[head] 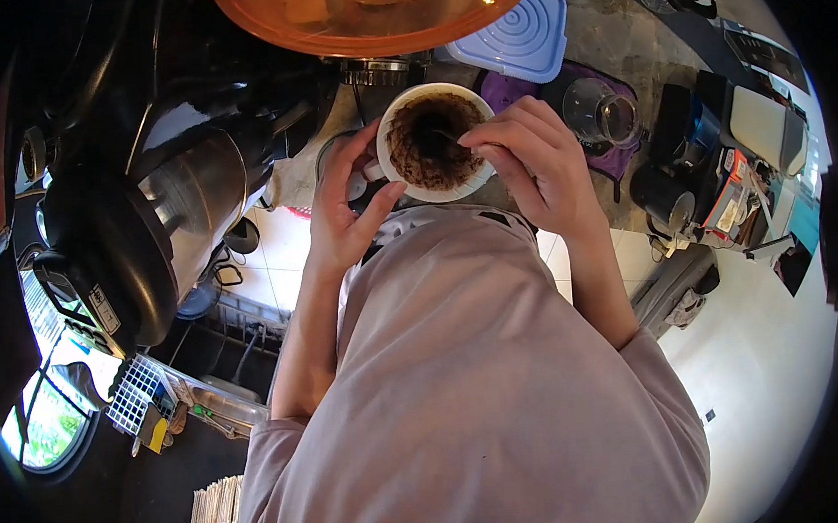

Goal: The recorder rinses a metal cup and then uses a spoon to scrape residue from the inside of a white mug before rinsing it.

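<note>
A white coffee dripper with a side handle (487, 176) stands in front of me, lined inside with dark wet coffee grounds (435, 141). At its left side my left hand (350, 201) curls around the handle, thumb near the rim. Over the right rim reaches my right hand (534, 162), fingertips pinched together above the grounds on a thin thing mostly hidden by the fingers; what it is I cannot tell. The lower part of the dripper and whatever bears it are out of sight.
An orange translucent bowl-like hopper (380, 25) hangs over the far edge. Beyond the dripper lie a blue plastic lid (518, 33) and a glass server (598, 113) on a purple-and-black cloth (614, 158). Black machinery (109, 226) crowds the left; boxes and a black canister (662, 198) stand right.
</note>
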A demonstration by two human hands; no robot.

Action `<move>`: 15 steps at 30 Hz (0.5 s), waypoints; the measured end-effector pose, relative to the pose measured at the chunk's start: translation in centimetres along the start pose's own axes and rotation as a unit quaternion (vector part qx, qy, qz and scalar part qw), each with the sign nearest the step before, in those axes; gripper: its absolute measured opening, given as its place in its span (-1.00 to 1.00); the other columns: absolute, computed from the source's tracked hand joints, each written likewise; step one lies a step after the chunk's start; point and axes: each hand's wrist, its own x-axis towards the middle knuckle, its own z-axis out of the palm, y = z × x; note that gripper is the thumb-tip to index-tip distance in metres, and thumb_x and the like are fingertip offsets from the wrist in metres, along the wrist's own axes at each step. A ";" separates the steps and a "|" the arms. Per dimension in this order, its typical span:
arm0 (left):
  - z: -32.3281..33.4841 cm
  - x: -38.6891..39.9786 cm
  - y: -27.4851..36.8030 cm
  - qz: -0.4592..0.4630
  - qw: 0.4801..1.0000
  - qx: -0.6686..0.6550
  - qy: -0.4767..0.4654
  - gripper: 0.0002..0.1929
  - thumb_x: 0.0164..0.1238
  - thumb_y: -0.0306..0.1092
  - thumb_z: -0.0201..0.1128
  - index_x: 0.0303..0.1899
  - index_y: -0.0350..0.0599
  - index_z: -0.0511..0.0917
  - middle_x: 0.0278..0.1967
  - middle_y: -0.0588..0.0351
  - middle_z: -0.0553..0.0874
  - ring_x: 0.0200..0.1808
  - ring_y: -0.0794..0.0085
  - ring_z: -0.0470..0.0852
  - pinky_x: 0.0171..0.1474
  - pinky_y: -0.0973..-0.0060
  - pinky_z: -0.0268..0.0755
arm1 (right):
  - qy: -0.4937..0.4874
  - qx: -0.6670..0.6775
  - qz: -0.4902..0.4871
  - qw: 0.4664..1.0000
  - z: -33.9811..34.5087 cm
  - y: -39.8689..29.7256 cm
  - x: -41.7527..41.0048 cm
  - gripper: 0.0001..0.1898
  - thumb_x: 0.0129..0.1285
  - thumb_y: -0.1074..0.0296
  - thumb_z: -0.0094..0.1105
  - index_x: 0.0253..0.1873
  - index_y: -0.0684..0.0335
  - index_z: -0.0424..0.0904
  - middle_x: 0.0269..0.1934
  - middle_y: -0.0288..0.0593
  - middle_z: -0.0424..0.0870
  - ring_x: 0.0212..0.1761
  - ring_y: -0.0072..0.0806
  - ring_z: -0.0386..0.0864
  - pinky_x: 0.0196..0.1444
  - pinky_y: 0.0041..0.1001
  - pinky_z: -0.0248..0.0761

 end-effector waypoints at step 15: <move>-0.1 -0.4 0.0 0.023 0.999 0.028 0.007 -0.34 0.31 -0.39 0.48 0.44 -0.32 0.51 0.00 0.02 0.60 0.04 0.34 0.57 0.17 0.45 0.44 | 0.016 -0.035 -0.026 0.999 -1.3 -1.3 0.2 -0.81 0.24 0.45 0.43 -0.05 0.20 0.73 -0.29 -0.24 0.67 -0.26 -0.24 0.56 -0.18 -0.32 0.39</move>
